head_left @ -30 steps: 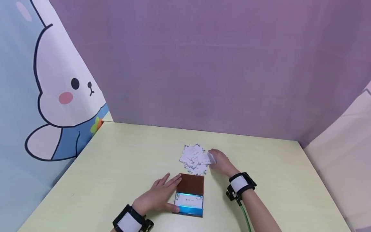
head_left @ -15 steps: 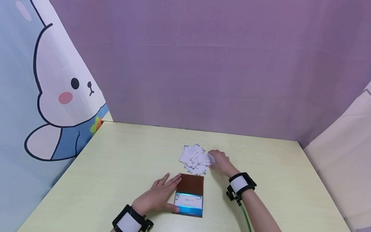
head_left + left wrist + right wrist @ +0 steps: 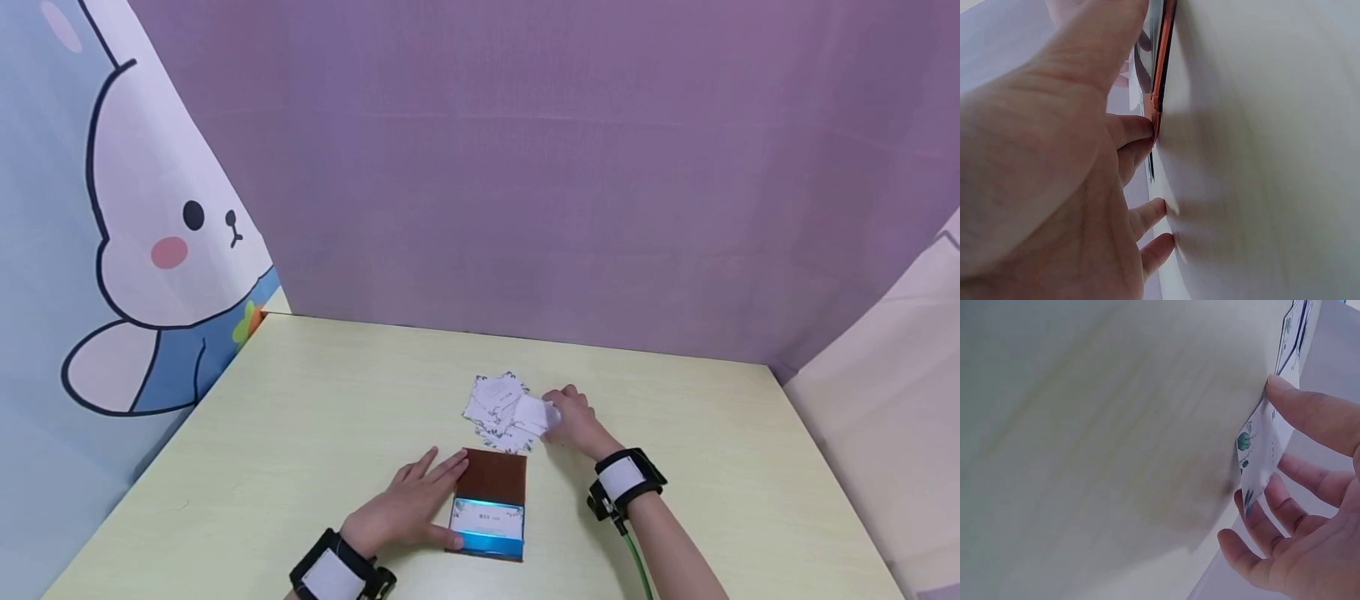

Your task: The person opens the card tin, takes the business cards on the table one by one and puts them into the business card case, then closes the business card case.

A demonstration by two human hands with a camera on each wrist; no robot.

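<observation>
Pale yellow-green table, purple backdrop behind, rabbit curtain at left. On the table, near the person, an open brown card case: lid laid flat away from the person, blue tray toward them with one white card face up inside. Just beyond the lid, touching or nearly touching its far edge, a loose scatter of white cards with leaf-print borders. Left hand lies flat on the table, fingers straight and slightly spread, fingertips and thumb against the left edge of the case, steadying it, gripping nothing. Right hand is at the right side of the scatter, thumb on top and fingers curled beneath one card, its edge lifted off the table; the wrist view is blurred, so whether it is one card or two is uncertain. Judgement: cards are very light, thin, springy rather than stiff, smooth-faced and apt to slide or stick in pairs; best taken by pinching a short edge after peeling a corner up. The case is light and will skid unless braced.
</observation>
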